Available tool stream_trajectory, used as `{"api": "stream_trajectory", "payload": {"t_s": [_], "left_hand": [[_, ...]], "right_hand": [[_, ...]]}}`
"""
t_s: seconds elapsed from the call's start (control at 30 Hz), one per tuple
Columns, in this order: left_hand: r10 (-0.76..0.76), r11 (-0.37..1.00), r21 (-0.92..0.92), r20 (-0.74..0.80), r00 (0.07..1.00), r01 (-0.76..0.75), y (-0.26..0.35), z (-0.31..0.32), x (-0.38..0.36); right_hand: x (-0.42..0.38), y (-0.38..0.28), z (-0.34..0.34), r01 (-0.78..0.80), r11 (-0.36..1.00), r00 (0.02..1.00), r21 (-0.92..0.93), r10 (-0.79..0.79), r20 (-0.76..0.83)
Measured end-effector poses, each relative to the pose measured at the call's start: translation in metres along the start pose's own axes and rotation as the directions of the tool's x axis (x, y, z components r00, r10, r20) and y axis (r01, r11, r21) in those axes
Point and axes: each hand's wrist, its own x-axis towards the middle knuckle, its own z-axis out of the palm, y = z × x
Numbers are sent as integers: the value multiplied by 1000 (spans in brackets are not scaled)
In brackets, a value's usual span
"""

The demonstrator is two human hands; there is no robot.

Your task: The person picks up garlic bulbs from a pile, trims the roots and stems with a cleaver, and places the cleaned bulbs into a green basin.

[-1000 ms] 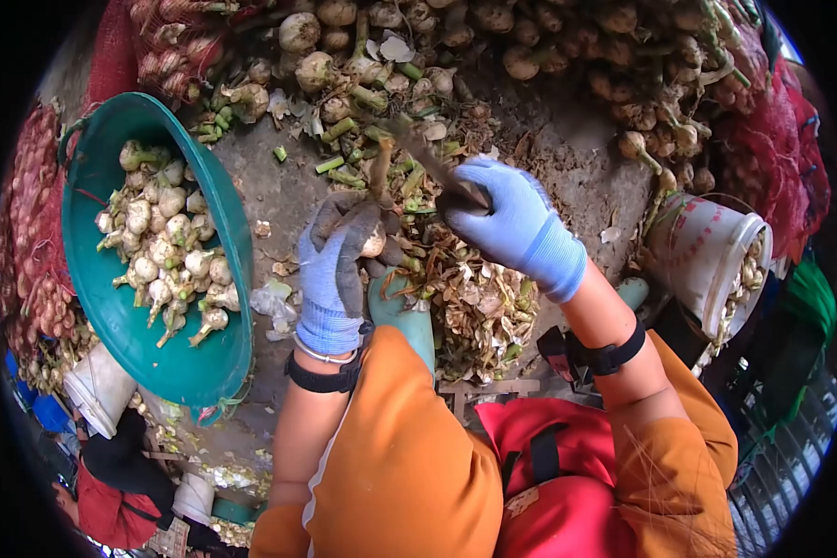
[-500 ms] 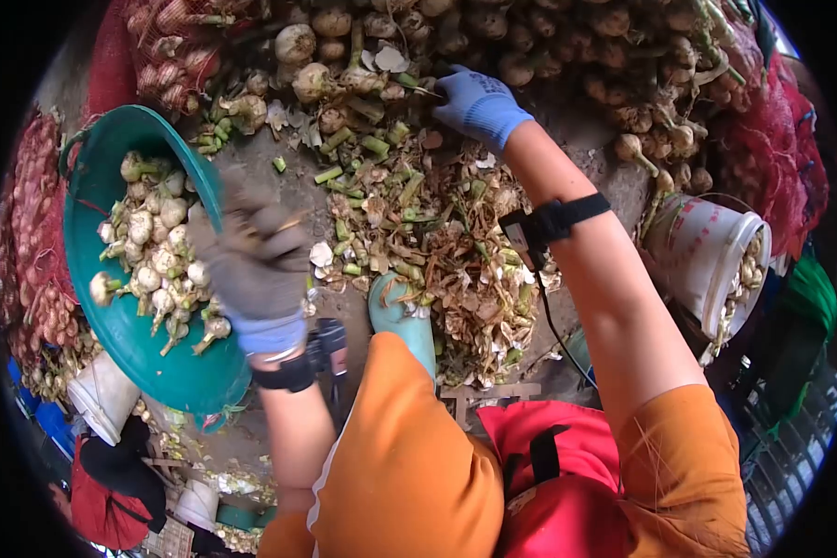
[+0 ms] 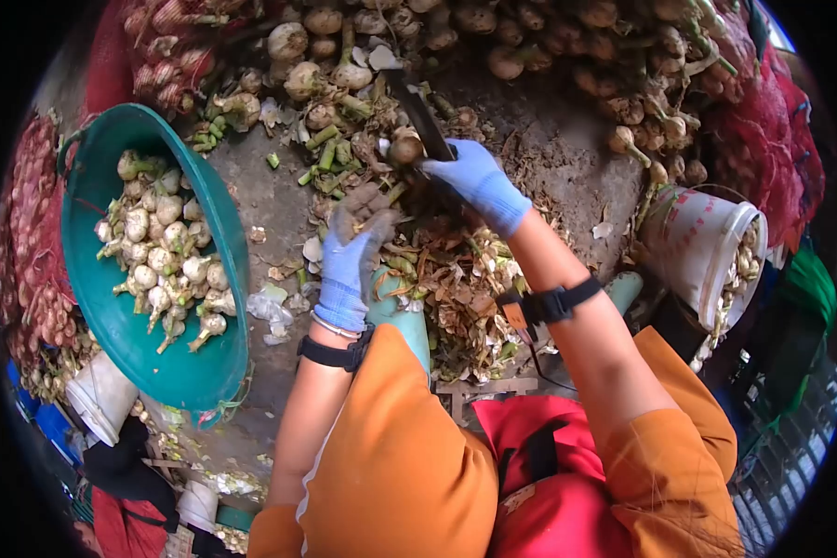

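Observation:
My right hand (image 3: pixel 482 186), in a blue glove, is closed on a long dark blade-like tool (image 3: pixel 418 113) that points up and left. A garlic bulb (image 3: pixel 405 149) lies against the tool's left side, just past my fingertips. My left hand (image 3: pixel 349 251), gloved in blue and grey, is lower left of the tool, over the edge of the trimmings pile (image 3: pixel 465 298); its fingers are smeared by motion, and whether they hold anything is unclear. Left of it, a tilted green basin (image 3: pixel 88 251) holds several trimmed garlic bulbs (image 3: pixel 172 237).
Untrimmed garlic (image 3: pixel 614 56) is heaped along the top. Red mesh sacks stand at the upper left and right (image 3: pixel 777 139). A white bucket (image 3: pixel 688 242) of trimmings leans at the right. A clear plastic scrap (image 3: pixel 272 312) lies beside the basin. Another white bucket (image 3: pixel 102 395) is lower left.
My left hand has moved right, from beside the basin toward the pile. My right hand has come down slightly, and the dark tool now shows in it. More ground shows behind the pile.

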Motion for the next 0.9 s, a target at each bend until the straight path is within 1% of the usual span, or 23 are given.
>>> {"api": "stream_trajectory", "payload": {"t_s": [0.03, 0.07, 0.1, 0.13, 0.17, 0.2, 0.23, 0.27, 0.37, 0.4, 0.43, 0.47, 0.53, 0.57, 0.6, 0.63, 0.67, 0.7, 0.73, 0.77, 0.8, 0.83, 0.9], "left_hand": [[1, 999, -48, 52, 999, 1, -6, 3, -3], [88, 967, 228, 109, 990, -111, -5, 5, -4], [174, 849, 475, 165, 971, -232, -4, 7, -4], [125, 983, 117, 146, 981, -143, -8, 6, -10], [76, 966, -255, 149, 986, -36, -9, 5, -16], [95, 988, -139, 155, 983, -74, 11, 13, -21], [97, 988, -134, 156, 983, -76, 14, 9, -19], [129, 991, 24, 161, 979, -134, 18, 2, -16], [272, 825, 467, 164, 948, -317, 9, -7, -11], [327, 721, 596, 157, 932, -354, 2, -10, -9], [449, 670, 592, 157, 879, -448, 26, 10, -19], [447, 671, 593, 157, 881, -446, 34, 13, -21], [553, 398, 750, 263, 791, -528, 41, 18, -24], [557, 398, 750, 260, 789, -528, 41, 19, -25], [499, 472, 741, 222, 837, -478, 41, 20, -29], [435, 541, 728, 187, 881, -422, 41, 21, -34], [439, 538, 730, 184, 880, -421, 43, 23, -38], [287, 788, 543, 94, 953, -291, 49, 26, -44], [103, 947, 301, 54, 993, -114, 55, 33, -52], [252, 919, 236, 265, 931, -316, 62, 50, -65], [257, 916, 240, 268, 929, -323, 64, 48, -60], [334, 846, 358, 222, 916, -395, 64, 45, -46], [392, 698, 588, 165, 905, -409, 54, 41, -39]], "right_hand": [[-19, -7, 4, -23, 960, 1000, 279, 18, 24], [-38, -17, 7, -139, 901, 984, 410, 80, 157], [-54, -24, 9, -88, 949, 978, 304, 24, 209], [-72, -41, 6, -94, 958, 964, 272, 19, 267], [-83, -53, 1, -94, 966, 946, 242, 12, 323], [-80, -50, 0, 226, 974, 966, 31, -228, 118], [-78, -50, -2, 471, 851, 871, -234, -490, -30], [-82, -48, -13, 382, 849, 908, -365, -418, -21], [-88, -60, -19, 455, 615, 851, -644, -514, 110], [-88, -60, -19, 452, 618, 852, -644, -513, 106], [-89, -60, -18, 477, 616, 844, -627, -520, 132], [-89, -60, -17, 502, 614, 836, -610, -526, 158], [-90, -63, -18, 485, 627, 853, -609, -492, 174], [-88, -65, -19, 473, 637, 866, -609, -463, 188], [-86, -64, -18, 476, 635, 864, -608, -466, 190], [-83, -60, -16, 471, 646, 860, -601, -488, 150], [-78, -56, -13, 469, 655, 853, -592, -510, 110], [-63, -44, -13, 473, 654, 850, -590, -514, 112], [-42, -25, -16, 274, 755, 940, -595, -342, -1], [-31, -6, -18, 57, 816, 982, -575, -151, -117], [-30, 15, -21, -11, 949, 986, -315, -42, -162], [-21, 11, -27, -56, 998, 987, -41, 49, -156], [-40, -2, -13, -69, 943, 997, 326, 51, 64]]}}
